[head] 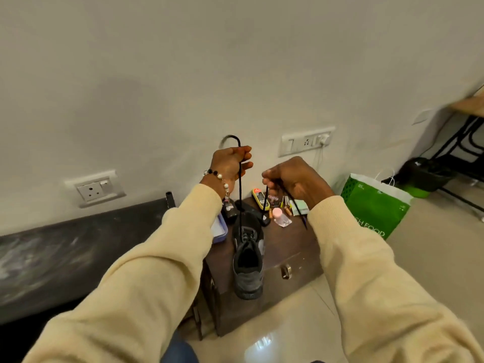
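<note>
Left hand (230,163) and right hand (293,179) each pinch the lace (240,200) above the shoe (247,271)

Right of the shoe (247,260) the trunk top (293,239) lies open — clutter (286,206) (pink-capped bottle (278,214) foremost) crowds its far edge.

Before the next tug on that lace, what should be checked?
1. Grip of the left hand on the shoelace: ok. The fingers are curled round it, and the strand runs taut down to the shoe.
2. Grip of the right hand: ok. It pinches the other strand.
3. Free lace tip: ok. It dangles below the right hand.
4. Seating of the shoe on the wooden box: cannot tell. The heel shows past the box's front edge.
5. Clutter near the toe: not ok. A pink-capped bottle and other small items lie close by, so a tug might knock them.
</note>
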